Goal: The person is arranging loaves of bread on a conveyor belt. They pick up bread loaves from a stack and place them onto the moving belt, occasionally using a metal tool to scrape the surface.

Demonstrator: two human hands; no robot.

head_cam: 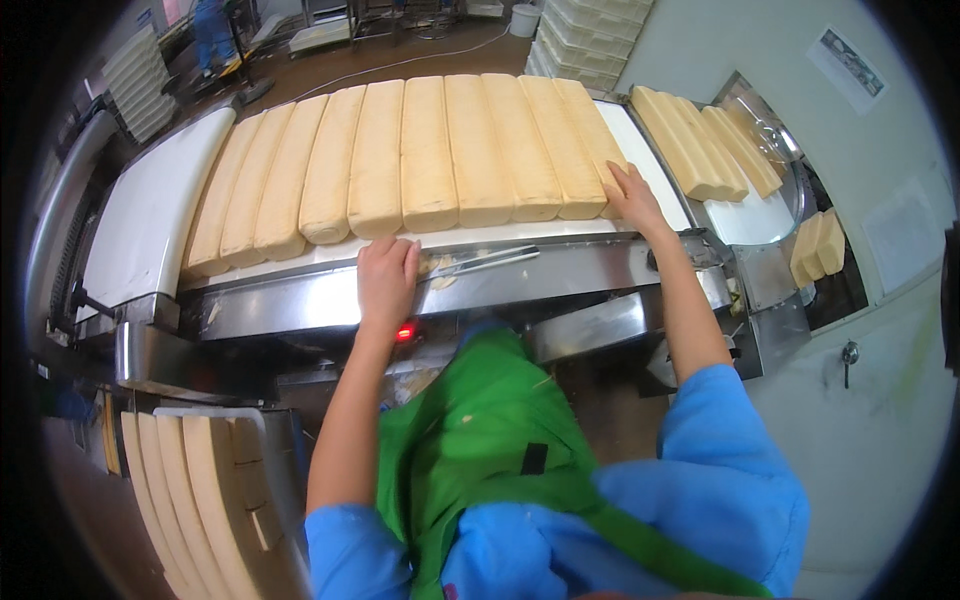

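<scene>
Long pale-yellow loaves (427, 150), apparently bread, lie side by side across a white conveyor belt (637, 150). My right hand (636, 196) touches the near end of the rightmost loaf, its fingers spread against the side. My left hand (388, 274) rests knuckles up at the belt's near edge, by the stainless-steel rail (300, 304). Its fingers curl out of sight, so whether it grips anything is hidden. Just right of it, a narrow metal tool (487, 260), perhaps a knife, lies along the rail among pale scraps (444, 282).
More loaves (690, 142) sit at the machine opening on the right, with cut pieces (817, 247) below. Another white belt (154, 210) adjoins at left. A grey bin (281, 480) at lower left holds upright loaves (202, 480). Stacked crates (589, 37) and a person's legs (214, 37) appear behind.
</scene>
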